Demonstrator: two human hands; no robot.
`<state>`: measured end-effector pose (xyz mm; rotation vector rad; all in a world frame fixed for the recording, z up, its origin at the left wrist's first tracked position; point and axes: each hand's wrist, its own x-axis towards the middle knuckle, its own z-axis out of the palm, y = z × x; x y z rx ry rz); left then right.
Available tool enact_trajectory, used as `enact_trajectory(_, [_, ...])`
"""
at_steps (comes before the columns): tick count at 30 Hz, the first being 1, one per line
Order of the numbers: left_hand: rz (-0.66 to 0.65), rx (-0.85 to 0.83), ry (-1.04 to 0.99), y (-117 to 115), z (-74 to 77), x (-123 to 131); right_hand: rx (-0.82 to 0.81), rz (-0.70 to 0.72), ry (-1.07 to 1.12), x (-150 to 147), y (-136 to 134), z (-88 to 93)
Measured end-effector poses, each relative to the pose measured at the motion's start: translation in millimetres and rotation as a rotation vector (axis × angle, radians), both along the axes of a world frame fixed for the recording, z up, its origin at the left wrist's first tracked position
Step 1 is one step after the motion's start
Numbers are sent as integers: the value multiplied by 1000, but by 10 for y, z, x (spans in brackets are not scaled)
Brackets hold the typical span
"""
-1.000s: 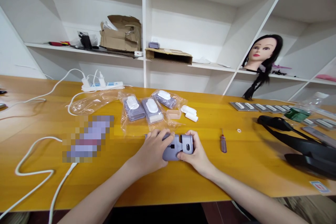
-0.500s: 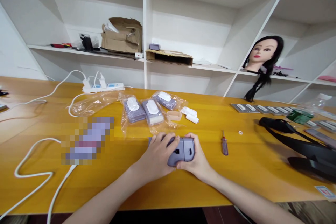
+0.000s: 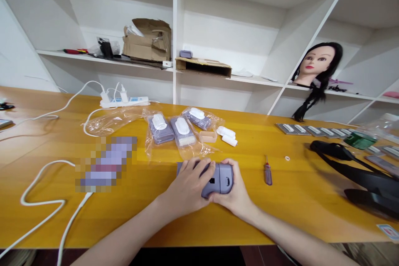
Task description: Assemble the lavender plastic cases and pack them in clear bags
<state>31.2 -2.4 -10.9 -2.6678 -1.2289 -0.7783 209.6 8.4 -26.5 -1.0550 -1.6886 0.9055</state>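
Observation:
A grey-purple plastic device (image 3: 223,179) with a seam near its right end lies on the wooden table in front of me. My left hand (image 3: 190,181) is wrapped over its left part and hides much of it. Around the right end, my right hand (image 3: 234,191) grips with the thumb along the near side. A small dark opening and an oval slot show on its upper face. Just beyond the hands are several similar devices in clear bags (image 3: 183,131), with white oval pieces on them. Beside these sit an orange-pink tray piece (image 3: 208,136) and white brush-like pieces (image 3: 227,134).
A screwdriver (image 3: 268,171) and a small ring (image 3: 287,158) lie to the right. Farther right is a black headset-like object (image 3: 352,170). A blurred-out phone-like item (image 3: 107,164) with a white cable is on the left. A power strip (image 3: 124,102) stands behind, below shelves.
The whole view has shifted slightly as the head moved. Both hands keep their hold on the device, which looks nearly unchanged.

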Motion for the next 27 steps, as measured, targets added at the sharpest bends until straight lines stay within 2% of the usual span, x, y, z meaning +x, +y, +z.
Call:
enact_trajectory(6, [-19,14,-8,2,1,-27,-18,28,-17,-12,-38,21])
enact_trajectory(13, [-34,-3,-31,11,-12,-42,-15,-17,-37,20,-21,23])
enact_trajectory(18, [-66,0,-16,6,-20,-40,5,34,-66,39,-4,-6])
enact_trajectory(24, [-38,5,-30,-11,-1,-28,64,-39,-24,0,-36,-48])
enact_trajectory(27, [-52,10,-31,-4,-7,-35,50,-22,-33,-7,-50,-45])
